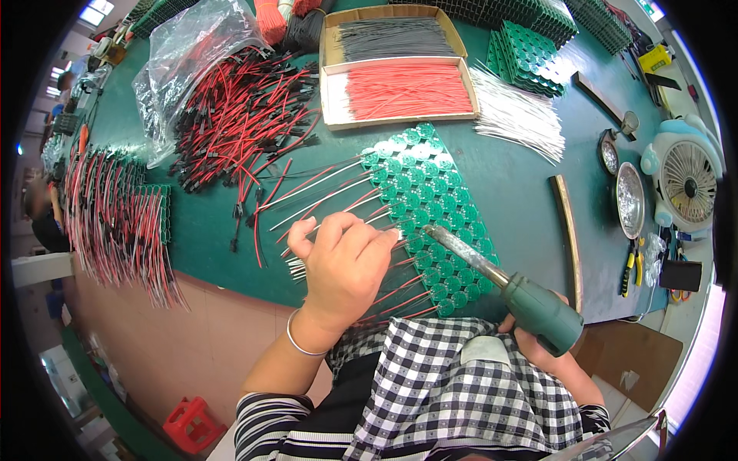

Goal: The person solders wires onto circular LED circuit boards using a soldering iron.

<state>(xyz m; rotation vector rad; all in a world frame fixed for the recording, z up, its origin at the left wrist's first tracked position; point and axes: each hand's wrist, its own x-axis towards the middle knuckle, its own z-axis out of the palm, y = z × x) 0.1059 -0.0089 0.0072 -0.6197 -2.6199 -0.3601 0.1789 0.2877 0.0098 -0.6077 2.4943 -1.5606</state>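
Note:
A green panel of round circuit boards (430,184) lies on the table before me, with red, white and black wires (315,188) sticking out from its left edge. My left hand (342,261) is closed in a pinch at that edge, with a thin wire between thumb and forefinger; its exact colour is hard to see. My right hand (542,353) grips a soldering iron (542,313) with a thick dark green handle, partly hiding the fingers. The iron's metal tip points at the panel, close to my left fingertips; I cannot tell whether it touches.
Cardboard trays of black wires (396,38) and red wires (411,88) stand behind the panel, beside loose white wires (519,111). Left are a heap of red-black connector leads (238,107) and wired boards (115,223). Right are a wooden strip (567,238), metal dish (630,200) and fan (686,180).

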